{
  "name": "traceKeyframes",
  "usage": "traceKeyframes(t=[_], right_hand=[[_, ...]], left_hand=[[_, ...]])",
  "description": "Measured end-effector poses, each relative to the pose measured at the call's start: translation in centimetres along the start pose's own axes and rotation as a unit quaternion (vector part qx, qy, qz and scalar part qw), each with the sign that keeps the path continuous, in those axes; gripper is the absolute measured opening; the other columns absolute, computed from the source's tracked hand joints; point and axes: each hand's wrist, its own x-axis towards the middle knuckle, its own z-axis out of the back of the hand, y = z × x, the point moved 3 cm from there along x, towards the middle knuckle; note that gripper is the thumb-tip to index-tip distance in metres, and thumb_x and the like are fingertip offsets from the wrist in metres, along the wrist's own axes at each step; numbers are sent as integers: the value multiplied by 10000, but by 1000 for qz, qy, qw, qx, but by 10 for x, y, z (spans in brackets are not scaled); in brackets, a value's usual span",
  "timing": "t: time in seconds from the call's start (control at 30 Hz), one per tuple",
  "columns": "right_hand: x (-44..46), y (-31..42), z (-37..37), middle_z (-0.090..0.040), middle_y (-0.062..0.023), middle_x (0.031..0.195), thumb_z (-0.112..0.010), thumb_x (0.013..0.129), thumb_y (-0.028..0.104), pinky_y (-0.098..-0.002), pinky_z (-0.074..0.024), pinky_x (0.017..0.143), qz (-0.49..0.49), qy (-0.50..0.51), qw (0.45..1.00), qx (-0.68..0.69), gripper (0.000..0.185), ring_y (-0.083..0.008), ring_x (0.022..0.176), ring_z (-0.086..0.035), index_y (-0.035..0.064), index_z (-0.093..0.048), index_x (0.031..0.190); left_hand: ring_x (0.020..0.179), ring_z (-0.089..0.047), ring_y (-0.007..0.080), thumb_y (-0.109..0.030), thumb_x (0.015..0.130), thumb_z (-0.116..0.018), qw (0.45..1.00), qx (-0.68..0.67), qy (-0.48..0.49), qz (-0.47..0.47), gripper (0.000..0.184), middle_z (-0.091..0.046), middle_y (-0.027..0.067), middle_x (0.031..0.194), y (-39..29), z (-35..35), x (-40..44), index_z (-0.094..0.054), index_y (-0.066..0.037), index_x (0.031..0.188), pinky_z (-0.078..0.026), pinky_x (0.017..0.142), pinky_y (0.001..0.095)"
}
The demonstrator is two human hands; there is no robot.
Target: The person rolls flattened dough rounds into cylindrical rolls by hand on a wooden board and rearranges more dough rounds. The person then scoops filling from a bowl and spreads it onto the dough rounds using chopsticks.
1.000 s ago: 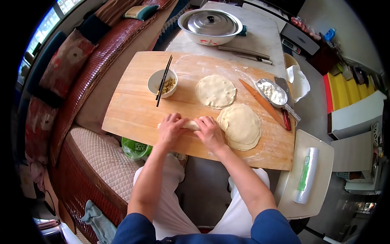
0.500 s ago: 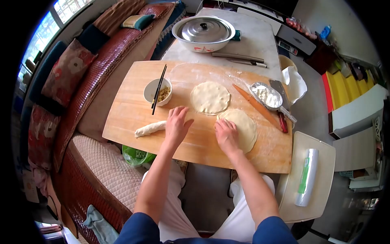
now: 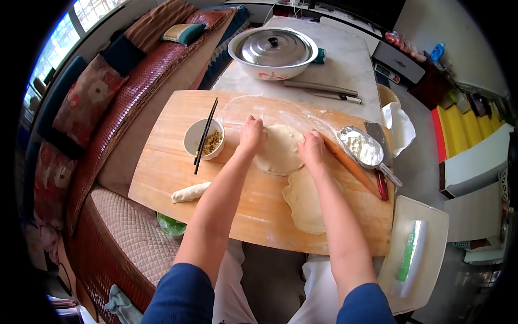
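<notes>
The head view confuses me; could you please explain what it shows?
There is no machine. One camera, worn on a person's head, looks forward and down, so you see that person's own left hand and right hand. They are at opposite edges of the farther dough sheet; whether they grip it, I cannot tell. On the wooden board also lie more flat dough, a dough roll, a bowl with chopsticks across it, a rolling pin and a scoop of white powder.

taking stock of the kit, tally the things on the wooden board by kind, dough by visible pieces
white bowl: 1
black chopsticks: 2
dough roll: 1
flat dough rounds: 2, hidden layers uncounted
rolling pin: 1
metal scoop: 1
red-handled blade: 1
Total: 9
</notes>
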Motion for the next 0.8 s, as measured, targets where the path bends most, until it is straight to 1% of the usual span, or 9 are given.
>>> traceKeyframes(t=[0.1,0.2,0.3,0.4,0.5,0.6,0.63,0.73,0.8], right_hand=[[18,14,0,-695,-216,1006,-765,790,205,-438,-517,889,-79,119,988,-65,293,-370,1020,-644,-4,-687,980],[25,22,5,-710,-187,1008,-772,780,244,-440,-533,891,-172,160,972,-15,312,-343,1036,-649,28,-716,998],[28,27,1,-714,-173,1036,-754,773,238,-445,-540,873,-128,201,971,6,301,-335,1028,-665,48,-716,1003],[22,36,-4,-718,-170,1047,-737,765,222,-429,-538,883,-123,151,978,73,294,-332,1033,-672,55,-717,1007],[16,40,-8,-716,-182,1061,-755,750,221,-427,-540,884,-100,144,982,68,324,-341,1016,-679,50,-715,1022],[13,40,-2,-713,-191,1065,-771,734,206,-428,-543,876,-127,168,975,76,355,-343,1006,-681,54,-713,1049],[12,33,-8,-713,-192,1064,-775,733,200,-429,-543,873,-120,150,977,91,355,-343,1003,-683,57,-713,1052],[7,16,-13,-712,-194,1062,-782,736,186,-431,-544,867,-122,97,982,108,354,-344,997,-684,64,-713,1061],[5,6,-8,-711,-195,1066,-780,747,182,-430,-543,870,-152,59,983,85,348,-346,998,-683,67,-715,1068]], left_hand=[[978,-670,387,-159,740,-760,999,-14,48,-18,280,-695,209,1035,6,2,5,-699,-33,982,-550,846,452],[952,-686,355,-153,704,-748,996,-32,79,30,267,-718,207,947,10,11,3,-713,-34,940,-551,857,418],[930,-688,360,-141,701,-709,986,-79,138,56,228,-716,214,931,17,23,-5,-726,-32,901,-550,858,418],[908,-688,363,-165,706,-691,994,-75,82,25,213,-717,214,898,25,36,-17,-732,-33,867,-547,855,423],[903,-682,372,-180,726,-674,990,-86,98,58,228,-715,217,924,39,39,-36,-731,-38,895,-541,851,428],[905,-674,387,-176,769,-637,997,-72,-15,-17,218,-708,226,933,35,42,-57,-716,-24,903,-531,848,446],[937,-658,400,-183,826,-597,991,-123,-12,-40,221,-692,229,954,34,39,-56,-692,-24,946,-514,863,460],[973,-643,407,-212,862,-586,968,-250,6,8,237,-680,231,977,22,34,-57,-653,-24,991,-498,877,468],[995,-635,409,-247,892,-592,978,-206,-18,-26,265,-674,238,1008,21,24,-54,-611,-28,1041,-497,865,472]])
